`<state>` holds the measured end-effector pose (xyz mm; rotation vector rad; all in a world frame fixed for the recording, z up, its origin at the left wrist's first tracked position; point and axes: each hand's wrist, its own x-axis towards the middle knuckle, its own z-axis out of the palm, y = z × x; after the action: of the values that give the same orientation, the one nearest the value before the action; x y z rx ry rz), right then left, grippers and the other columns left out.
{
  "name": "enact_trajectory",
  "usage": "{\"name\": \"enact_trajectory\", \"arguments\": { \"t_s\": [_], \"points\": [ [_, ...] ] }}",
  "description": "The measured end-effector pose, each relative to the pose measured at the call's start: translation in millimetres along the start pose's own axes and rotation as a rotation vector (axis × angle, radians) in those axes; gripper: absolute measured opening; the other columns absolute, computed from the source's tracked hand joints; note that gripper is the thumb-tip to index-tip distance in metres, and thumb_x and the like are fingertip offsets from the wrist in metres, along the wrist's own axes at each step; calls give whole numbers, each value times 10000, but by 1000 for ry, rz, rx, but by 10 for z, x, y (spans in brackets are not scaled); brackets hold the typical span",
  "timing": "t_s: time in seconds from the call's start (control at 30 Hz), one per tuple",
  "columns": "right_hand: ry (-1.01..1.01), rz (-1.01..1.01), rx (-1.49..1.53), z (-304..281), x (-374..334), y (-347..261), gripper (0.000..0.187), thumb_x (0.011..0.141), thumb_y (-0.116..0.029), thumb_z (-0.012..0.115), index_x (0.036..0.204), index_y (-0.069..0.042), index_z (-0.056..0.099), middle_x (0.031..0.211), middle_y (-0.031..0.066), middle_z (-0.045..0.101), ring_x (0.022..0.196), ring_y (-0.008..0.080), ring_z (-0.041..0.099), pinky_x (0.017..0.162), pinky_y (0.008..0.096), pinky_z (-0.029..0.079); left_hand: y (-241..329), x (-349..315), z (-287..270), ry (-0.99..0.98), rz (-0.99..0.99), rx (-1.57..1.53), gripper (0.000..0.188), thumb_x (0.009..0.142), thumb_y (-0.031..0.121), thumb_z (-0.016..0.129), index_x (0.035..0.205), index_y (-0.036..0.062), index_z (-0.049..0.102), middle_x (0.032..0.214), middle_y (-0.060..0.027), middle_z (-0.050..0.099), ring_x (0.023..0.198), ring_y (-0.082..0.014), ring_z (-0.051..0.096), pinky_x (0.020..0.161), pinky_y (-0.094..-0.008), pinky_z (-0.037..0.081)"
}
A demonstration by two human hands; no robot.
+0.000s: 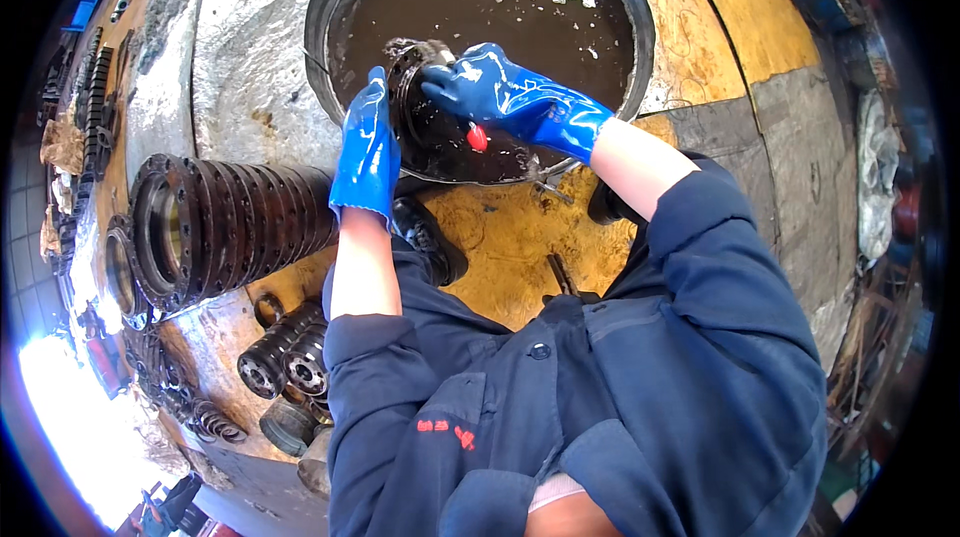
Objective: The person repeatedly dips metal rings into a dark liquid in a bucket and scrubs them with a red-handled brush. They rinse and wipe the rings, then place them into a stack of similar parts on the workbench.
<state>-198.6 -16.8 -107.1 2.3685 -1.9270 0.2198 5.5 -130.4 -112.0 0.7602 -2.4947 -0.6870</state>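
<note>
A dark metal flange ring [407,87] with small holes round its rim is tilted on edge at the near left side of a round tub [318,32] of murky brown liquid. My left hand [367,142], in a wet blue rubber glove, grips the ring's left side. My right hand [505,95], gloved the same way, is closed with its fingertips at the ring's opening. A greyish, frothy-looking patch shows by those fingers; what they hold is mostly hidden. Just beneath the right hand a small red piece [477,138] shows against the liquid.
A row of similar dark flange rings [215,227] lies stacked on its side to the left. Nearer stand smaller dark cylindrical parts [285,352] and coil springs [215,422]. Yellow and grey floor sheets [520,237] spread between my shoes. Clutter lines the right edge.
</note>
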Motion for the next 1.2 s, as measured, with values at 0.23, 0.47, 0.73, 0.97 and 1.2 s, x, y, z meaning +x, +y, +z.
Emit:
{"name": "enact_trajectory", "arguments": {
  "t_s": [0.23,0.47,0.73,0.97,1.2],
  "points": [
    [-344,859,518,429,111,4,317,950,-397,664,1098,-144,784,1107,127,781,1053,368,734,902,462,588,177,56,-26,-65,-131,-224,373,1109,113,466,1423,-53,580,1237,-258,681,1151,-393,654,1031,-440,516],
    [-310,891,1186,-180,-35,-165,446,960,-379,665,1204,-19,769,1092,158,793,1009,235,747,917,373,547,83,-13,17,102,-18,-311,450,1130,319,492,1281,-71,657,1208,-242,702,1136,-375,657,1007,-436,492],
    [238,1215,2254,805,-74,-199,180,1071,-240,617,1131,-120,737,891,45,714,752,143,677,699,284,571,140,55,9,-85,-194,-418,461,1029,85,465,1478,0,532,1407,-236,606,1315,-362,569,1156,-427,425],
    [1146,1895,2743,291,66,-256,275,1099,-193,451,1142,-134,717,1013,47,771,878,253,751,850,468,589,0,-79,-62,-118,63,66,628,981,-106,426,1590,48,448,1556,-248,517,1458,-394,486,1253,-441,364],
    [456,1091,2063,828,-117,-274,182,1044,-261,661,1118,-109,729,793,51,684,681,194,640,638,331,560,64,-18,-47,-143,16,-74,620,989,-102,410,1591,43,447,1567,-245,509,1468,-390,477,1261,-436,352]
  ]
}}
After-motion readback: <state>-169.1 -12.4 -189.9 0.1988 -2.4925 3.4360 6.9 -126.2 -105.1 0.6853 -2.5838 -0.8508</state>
